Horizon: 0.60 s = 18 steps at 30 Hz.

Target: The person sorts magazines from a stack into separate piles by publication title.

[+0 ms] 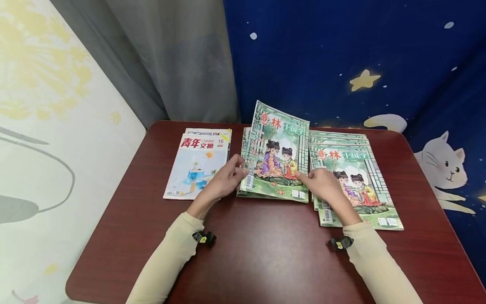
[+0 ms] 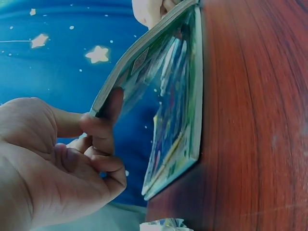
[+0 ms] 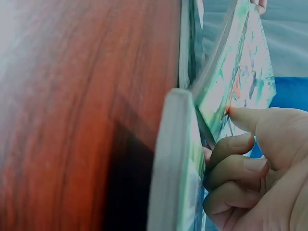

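Note:
A green magazine [image 1: 281, 150] with two cartoon children on its cover is tilted up over a matching magazine, seen below it in the left wrist view. My left hand [image 1: 227, 179] pinches its left edge between thumb and fingers [image 2: 102, 134]. At the right edge, my right hand [image 1: 324, 183] holds it, the thumb lying on the cover; the curled fingers [image 3: 240, 166] are partly hidden beside the right pile. That pile of identical green magazines [image 1: 362, 169] lies under my right wrist, its copies slightly fanned out.
Left of the hands lies a white magazine [image 1: 197, 166] with a red title, on top of at least one other. All rest on a dark red wooden table [image 1: 258, 249]. Behind its far edge hang a grey curtain [image 1: 186, 59] and a blue starry curtain [image 1: 303, 63].

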Motion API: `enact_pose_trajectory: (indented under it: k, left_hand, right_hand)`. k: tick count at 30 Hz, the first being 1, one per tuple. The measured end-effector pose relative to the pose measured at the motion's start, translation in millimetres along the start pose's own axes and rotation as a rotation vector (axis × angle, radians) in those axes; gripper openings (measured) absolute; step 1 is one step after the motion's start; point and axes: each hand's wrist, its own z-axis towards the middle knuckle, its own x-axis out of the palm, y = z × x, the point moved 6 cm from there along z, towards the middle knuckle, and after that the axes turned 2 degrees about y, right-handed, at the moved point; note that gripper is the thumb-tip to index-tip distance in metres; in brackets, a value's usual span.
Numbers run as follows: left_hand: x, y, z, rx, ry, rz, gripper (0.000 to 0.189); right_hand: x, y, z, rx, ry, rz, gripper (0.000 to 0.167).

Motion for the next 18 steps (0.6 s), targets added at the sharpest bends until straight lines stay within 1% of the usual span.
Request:
enact_pose_trajectory:
  k: [2,7,10,13,15,18]
  left_hand:
    - [1.0,-3.1,-1.0,0.022,0.004,-0.003,0.016]
    - [3.0,-10.7,-4.5,0.065,0.001,0.008,0.015]
    - [6.7,-15.0,-7.8,0.074,0.013,-0.007,0.013]
    - [11.4,-19.0,-11.1,0.075,0.027,-0.052,0.013]
    - [16.7,-20.5,-12.8,0.070,0.040,-0.091,0.013]
    - [31.2,-20.2,-13.1,0.060,0.088,-0.126,0.013]
  right_hand:
    - [-1,-2,-0.7,0.004,0.007,0.031,0.067]
    - [-6,-5,-4.2,-0.031,-0.002,0.112,0.065]
    - [-10,-8,-9.5,-0.053,-0.032,0.166,0.066]
    - [-16,-12,-18.5,-0.062,-0.068,0.207,0.067]
    - [-21,-16,-26.0,-0.058,-0.084,0.208,0.068]
    - [-30,-24,-39.0,-0.057,-0.117,0.156,0.067]
